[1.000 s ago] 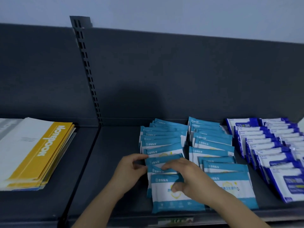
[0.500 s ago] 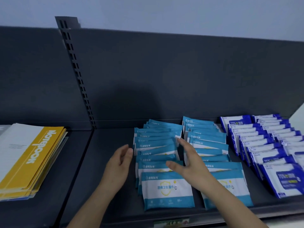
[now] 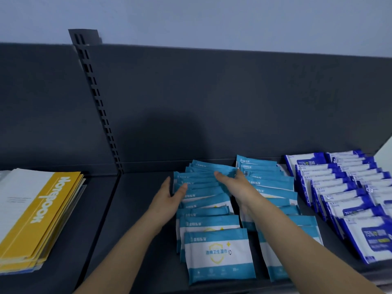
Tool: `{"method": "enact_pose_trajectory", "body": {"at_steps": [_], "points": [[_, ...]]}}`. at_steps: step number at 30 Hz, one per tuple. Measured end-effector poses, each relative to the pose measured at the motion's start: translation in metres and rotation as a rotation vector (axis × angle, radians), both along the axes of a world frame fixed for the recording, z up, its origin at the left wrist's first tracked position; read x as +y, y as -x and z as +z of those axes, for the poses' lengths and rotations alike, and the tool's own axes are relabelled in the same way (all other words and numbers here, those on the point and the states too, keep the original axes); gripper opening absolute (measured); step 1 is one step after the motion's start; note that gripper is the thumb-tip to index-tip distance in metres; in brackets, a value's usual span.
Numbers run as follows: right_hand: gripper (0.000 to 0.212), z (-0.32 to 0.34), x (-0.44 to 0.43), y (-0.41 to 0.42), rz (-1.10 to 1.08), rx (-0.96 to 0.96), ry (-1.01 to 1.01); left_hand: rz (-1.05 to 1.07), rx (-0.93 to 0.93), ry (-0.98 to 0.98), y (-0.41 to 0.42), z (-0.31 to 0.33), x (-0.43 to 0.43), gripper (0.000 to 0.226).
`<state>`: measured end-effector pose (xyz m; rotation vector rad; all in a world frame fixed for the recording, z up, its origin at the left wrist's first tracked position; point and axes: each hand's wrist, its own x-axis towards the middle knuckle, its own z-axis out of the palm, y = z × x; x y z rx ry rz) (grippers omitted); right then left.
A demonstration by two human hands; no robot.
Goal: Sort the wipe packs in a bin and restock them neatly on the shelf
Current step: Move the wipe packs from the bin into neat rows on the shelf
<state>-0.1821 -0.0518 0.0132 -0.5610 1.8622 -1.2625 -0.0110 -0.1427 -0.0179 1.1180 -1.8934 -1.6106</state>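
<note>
Nothing gripped — the left hand [image 3: 169, 198] is pressing flat against the light-blue wipe packs [image 3: 218, 255], the right hand [image 3: 233, 181] lying straight-fingered atop them near the back edge of the shelf [image 3: 137, 209].

**Off to the Left and Behind**

Stack of notebooks [image 3: 40, 221] lying flat at far left, top cover yellow with white "NOTEBOOK" lettering, a white cover just beside it. Behind, dark grey back panel [image 3: 233, 98] with slotted upright [image 3: 99, 107]. Above, pale blue wall [image 3: 212, 15].
</note>
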Motion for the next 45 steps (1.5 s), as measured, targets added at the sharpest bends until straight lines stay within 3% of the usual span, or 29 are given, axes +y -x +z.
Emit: {"method": "enact_pose_trajectory", "body": {"at_steps": [4, 9, 12, 16, 19, 23, 24, 27, 30, 33, 35, 36, 40, 45], "points": [[0.096, -0.001, -0.014, 0.006, 0.014, -0.092, 0.012, -0.058, 0.034, 0.001, 0.009, -0.002, -0.012, 0.043], [0.129, -0.011, -0.025, 0.003, 0.126, -0.210, 0.075, -0.067, 0.026, -0.019, 0.009, -0.007, -0.014, 0.049], [0.118, -0.018, -0.027, -0.003, 0.198, -0.176, 0.084, -0.089, 0.042, -0.037, 0.005, -0.007, -0.012, 0.049], [0.105, -0.018, -0.028, 0.001, 0.121, -0.138, 0.068, -0.128, 0.000, -0.074, -0.002, -0.007, -0.017, 0.038], [0.086, -0.019, -0.037, 0.009, 0.015, -0.119, -0.001, -0.048, -0.028, -0.093, -0.002, -0.008, -0.030, 0.090], [0.102, -0.012, -0.054, 0.012, -0.068, -0.236, -0.073, -0.005, -0.013, -0.229, 0.006, -0.004, -0.047, 0.107], [0.097, -0.011, -0.057, 0.013, -0.085, -0.287, -0.072, -0.020, -0.010, -0.265, 0.009, -0.003, -0.050, 0.101], [0.063, -0.004, -0.059, 0.011, -0.070, -0.334, -0.040, -0.045, 0.015, -0.323, 0.017, 0.003, -0.054, 0.047], [0.043, -0.004, -0.056, 0.013, -0.002, -0.336, -0.013, -0.034, 0.021, -0.361, 0.024, 0.006, -0.053, 0.024], [0.049, -0.005, -0.060, 0.007, 0.003, -0.339, -0.022, -0.010, 0.014, -0.359, 0.026, 0.006, -0.050, 0.020], [0.088, -0.008, -0.063, 0.007, -0.025, -0.315, -0.021, -0.009, 0.021, -0.359, 0.026, 0.007, -0.051, 0.018], [0.097, -0.009, -0.063, 0.007, -0.026, -0.327, -0.004, -0.010, 0.029, -0.359, 0.026, 0.008, -0.052, 0.018], [0.049, -0.010, -0.054, 0.008, -0.028, -0.396, 0.105, -0.016, 0.088, -0.323, 0.025, 0.007, -0.049, 0.021], [0.076, -0.015, -0.054, 0.003, 0.013, -0.163, 0.266, -0.021, 0.104, -0.178, 0.023, 0.001, -0.047, 0.031]]}}
